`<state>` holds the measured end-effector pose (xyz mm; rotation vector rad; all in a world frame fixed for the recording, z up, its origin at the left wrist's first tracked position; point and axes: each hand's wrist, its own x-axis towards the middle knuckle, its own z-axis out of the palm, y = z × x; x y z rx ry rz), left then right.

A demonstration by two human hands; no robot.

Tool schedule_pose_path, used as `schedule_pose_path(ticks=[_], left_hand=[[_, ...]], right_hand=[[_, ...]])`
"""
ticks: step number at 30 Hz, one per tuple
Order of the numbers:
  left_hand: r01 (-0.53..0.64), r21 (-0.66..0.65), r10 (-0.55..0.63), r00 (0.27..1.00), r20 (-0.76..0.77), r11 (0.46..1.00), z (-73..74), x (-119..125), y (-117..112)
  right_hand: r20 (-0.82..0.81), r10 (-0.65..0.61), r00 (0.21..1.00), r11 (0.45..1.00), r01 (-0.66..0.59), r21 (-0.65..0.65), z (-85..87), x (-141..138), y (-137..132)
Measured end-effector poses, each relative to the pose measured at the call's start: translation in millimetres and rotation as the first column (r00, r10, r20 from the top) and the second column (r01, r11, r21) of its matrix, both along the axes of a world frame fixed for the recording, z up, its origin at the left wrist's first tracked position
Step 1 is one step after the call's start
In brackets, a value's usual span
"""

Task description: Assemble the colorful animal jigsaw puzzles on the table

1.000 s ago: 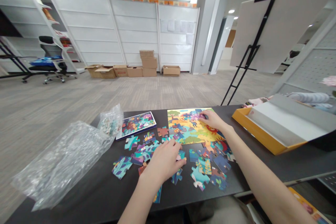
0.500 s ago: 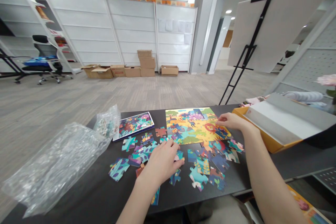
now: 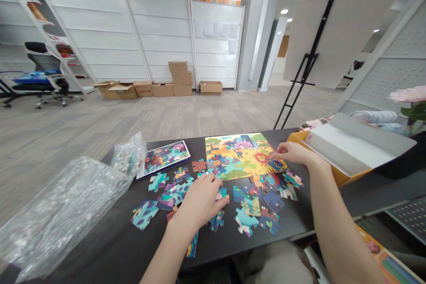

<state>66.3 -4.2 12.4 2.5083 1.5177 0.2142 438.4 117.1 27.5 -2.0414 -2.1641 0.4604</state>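
Note:
My left hand (image 3: 204, 195) lies palm down over loose jigsaw pieces, its thumb apart from the fingers. A teal and pink piece (image 3: 222, 192) shows between thumb and fingers. At the right edge of a yellow animal-scene board (image 3: 246, 169), my right hand (image 3: 291, 151) has its fingertips drawn together by a dark blue jigsaw piece (image 3: 276, 165) lying over the board; the exact grip is partly hidden. Several more pieces (image 3: 246, 219) are scattered on the black table. Behind my left hand lies a picture card (image 3: 168, 157) of a dark, colourful scene.
Clear plastic wrapping (image 3: 71, 211) and a bag of small pieces (image 3: 129, 157) lie on the left. An open yellow box (image 3: 342, 153) with a white inside stands on the right. Beyond the table are an easel stand (image 3: 301, 71) and cardboard boxes (image 3: 181, 82).
The view has shifted slightly, so the table and objects appear a little further left. Both hands keep nearly the same places over the pieces and the board.

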Motion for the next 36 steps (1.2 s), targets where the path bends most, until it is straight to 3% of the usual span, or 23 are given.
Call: schedule_pose_path(ticks=[9,17,24,28,31,34,36], left_hand=[[0.012,0.019,-0.012,1.0,-0.007,1.0,1.4,4,-2],[0.018,0.044,-0.018,1.0,0.011,0.999,5.1,-2,-6],[-0.038,0.066,0.026,0.984,0.176,0.997,13.1,-19,-2],[-0.061,0.064,0.034,0.936,0.349,0.996,9.7,-24,1],[-0.088,0.068,0.046,0.882,0.47,0.994,6.3,-24,1],[-0.109,0.042,0.064,0.807,0.587,0.993,6.2,-25,0],[-0.12,0.004,0.088,0.745,0.661,0.993,7.3,-26,2]], right_hand=[[0.019,0.009,1.0,1.0,-0.008,-0.024,-12.3,27,-78],[0.068,0.044,0.997,0.999,-0.043,-0.026,-13.8,18,-80],[-0.145,0.174,0.974,0.984,-0.175,0.003,3.5,18,-82],[-0.372,0.296,0.88,0.955,-0.262,0.141,24.1,-22,-78],[-0.436,0.491,0.754,0.871,-0.435,0.229,35.9,-81,-66],[-0.465,0.642,0.609,0.754,-0.61,0.242,36.3,-142,-50],[-0.523,0.649,0.553,0.732,-0.643,0.228,29.5,-172,-39]])
